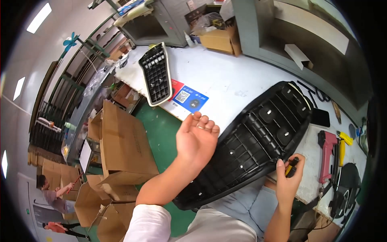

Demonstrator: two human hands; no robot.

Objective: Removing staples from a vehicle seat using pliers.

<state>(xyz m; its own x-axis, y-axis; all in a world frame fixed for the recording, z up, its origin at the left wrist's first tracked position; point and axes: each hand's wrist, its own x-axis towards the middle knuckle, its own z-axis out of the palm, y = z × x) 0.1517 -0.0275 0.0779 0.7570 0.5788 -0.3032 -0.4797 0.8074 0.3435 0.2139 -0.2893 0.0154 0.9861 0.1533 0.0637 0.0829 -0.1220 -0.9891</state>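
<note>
A: What pose does the left hand (196,139) take?

B: The left forearm rises from the lower edge, bent at the wrist. The hand is open, palm turned up and toward the person, fingers loosely curled. It sits at the left rim of the large black grille panel (250,141), apparently steadying it; whether the fingers actually touch the rim cannot be told.

A: And the right hand (289,173)?

B: The right forearm comes up from the lower right. The hand is closed around a small yellow-and-black tool (291,166), gripped between thumb and fingers and set against the panel's lower edge.

A: Where does the panel lie?

B: It runs diagonally, its upper end on the white bench (225,76), its lower end overhanging the bench edge above the person's lap. Its ribbed inner face, with round mounts, is turned up.

A: What surrounds it?

B: A second, smaller grille (156,74) with a pale rim lies at the bench's far left, just beside red and blue cards (189,98). A pink power tool (327,155) lies to the right, near the right hand. Open cardboard boxes (121,141) stand on the green floor at left.
</note>
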